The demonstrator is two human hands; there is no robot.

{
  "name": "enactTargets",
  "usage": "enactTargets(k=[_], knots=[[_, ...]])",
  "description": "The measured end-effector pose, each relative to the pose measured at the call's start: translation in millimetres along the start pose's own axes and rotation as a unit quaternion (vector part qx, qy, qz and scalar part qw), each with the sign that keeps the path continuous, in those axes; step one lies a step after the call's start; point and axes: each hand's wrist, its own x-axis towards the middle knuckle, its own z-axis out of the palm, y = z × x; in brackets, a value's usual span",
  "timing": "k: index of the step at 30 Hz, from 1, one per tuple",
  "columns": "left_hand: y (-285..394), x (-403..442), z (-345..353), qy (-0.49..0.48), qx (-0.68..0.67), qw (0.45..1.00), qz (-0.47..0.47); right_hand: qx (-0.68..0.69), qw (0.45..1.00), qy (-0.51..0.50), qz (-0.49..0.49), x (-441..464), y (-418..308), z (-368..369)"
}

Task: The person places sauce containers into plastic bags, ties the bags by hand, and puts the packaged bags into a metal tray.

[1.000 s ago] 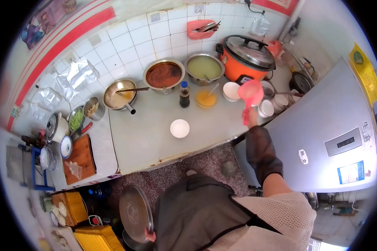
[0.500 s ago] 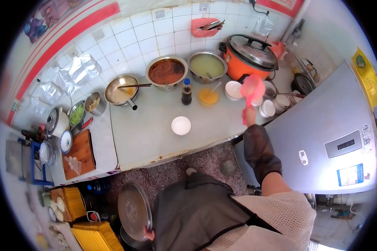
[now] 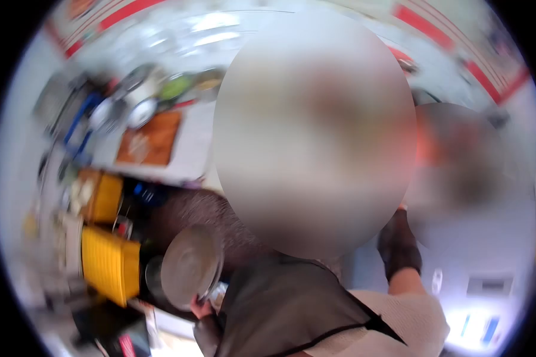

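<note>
My left hand (image 3: 201, 306) grips the near rim of a large round metal pot lid (image 3: 190, 266), its fingers closed over the edge. The lid is tilted beside my apron, low on the left. Toward the right, my right hand (image 3: 402, 207) barely shows past the dark sleeve (image 3: 399, 244). A blurred patch covers its fingers and whatever is in them; only a pinkish smear shows there. Most of the worktop in front of me is hidden by the same blur.
To the left, a wooden cutting board (image 3: 150, 138) lies on the counter near a blue-rimmed plate (image 3: 142, 113) and a bowl of green vegetables (image 3: 175, 87). Yellow crates (image 3: 110, 259) stand low at left. The fridge (image 3: 458, 262) bounds the right side.
My view has swung right, so the counter items appear shifted. The lid stays in my left hand. Earlier my right hand held a pink plastic ladle over the bowls; that area is now blurred.
</note>
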Motion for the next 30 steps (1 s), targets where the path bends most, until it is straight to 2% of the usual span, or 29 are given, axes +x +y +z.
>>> enactTargets(k=[1, 3, 4, 6, 7, 8, 9, 10, 11, 12, 13, 15, 16, 17, 18, 19, 20, 21, 23, 24, 26, 27, 29, 30], knots=[[-29, -7, 0, 0.037, -0.105, 0.994, 0.024, 0.076, 0.996, -0.036, 0.019, -1, -11, 1], [-13, -20, -3, 0.087, -0.080, 0.993, 0.026, 0.237, 0.962, -0.087, 0.103, -22, -48, -2], [-34, -22, -6, 0.112, -0.010, 0.990, 0.081, 0.285, 0.943, -0.102, 0.137, -41, -67, -5], [-55, -39, -11, 0.132, -0.042, 0.990, 0.034, 0.331, 0.918, -0.129, 0.177, -107, -120, 5], [-21, -49, -19, 0.125, -0.105, 0.986, -0.039, 0.346, 0.918, -0.155, 0.118, -191, -179, 4], [-75, -40, -8, 0.140, -0.114, 0.983, 0.008, 0.344, 0.914, -0.185, 0.110, -178, -134, 18], [-78, -42, -10, 0.171, -0.124, 0.977, -0.006, 0.387, 0.897, -0.156, 0.143, -242, -170, 44], [-77, -43, -4, 0.169, -0.156, 0.972, -0.055, 0.368, 0.873, -0.316, 0.045, -273, -154, 60], [-78, -39, -3, 0.163, -0.189, 0.963, -0.099, 0.343, 0.858, -0.369, 0.106, -314, -160, 76], [-85, -28, -4, 0.182, -0.198, 0.958, -0.104, 0.286, 0.841, -0.452, 0.083, -341, -149, 98], [-90, -16, -3, 0.197, -0.450, 0.850, -0.190, 0.251, 0.843, -0.464, 0.108, -403, -195, 108], [-140, 20, 11, 0.204, -0.676, 0.662, -0.251, 0.193, 0.755, -0.593, 0.202, -449, -206, 154], [-191, 41, 24, 0.219, -0.699, 0.631, -0.255, 0.138, 0.722, -0.633, 0.241, -476, -214, 181], [-245, 60, 41, 0.234, -0.720, 0.600, -0.258, 0.122, 0.721, -0.640, 0.237, -512, -226, 208], [-289, 75, 69, 0.285, -0.589, 0.731, -0.193, 0.050, 0.697, -0.687, 0.197, -545, -243, 233], [-309, 85, 84, 0.297, -0.595, 0.719, -0.202, -0.023, 0.668, -0.727, 0.157, -565, -246, 258], [-327, 113, 88, 0.308, -0.623, 0.694, -0.187, -0.060, 0.631, -0.756, 0.164, -579, -233, 297], [-333, 140, 85, 0.318, -0.650, 0.668, -0.172, -0.076, 0.626, -0.759, 0.159, -592, -232, 323], [-329, 178, 61, 0.336, -0.722, 0.571, -0.200, -0.148, 0.585, -0.785, 0.138, -624, -221, 363], [-324, 196, 46, 0.343, -0.748, 0.529, -0.207, -0.160, 0.582, -0.785, 0.138, -634, -214, 382], [-327, 226, 20, 0.354, -0.790, 0.457, -0.205, -0.200, 0.555, -0.792, 0.157, -648, -202, 414], [-340, 234, 17, 0.351, -0.838, 0.380, -0.172, -0.208, 0.554, -0.791, 0.155, -655, -198, 427], [-363, 244, 17, 0.358, -0.837, 0.377, -0.172, -0.247, 0.512, -0.815, 0.117, -674, -190, 456], [-374, 246, 16, 0.360, -0.833, 0.385, -0.167, -0.254, 0.510, -0.814, 0.118, -686, -184, 470]])
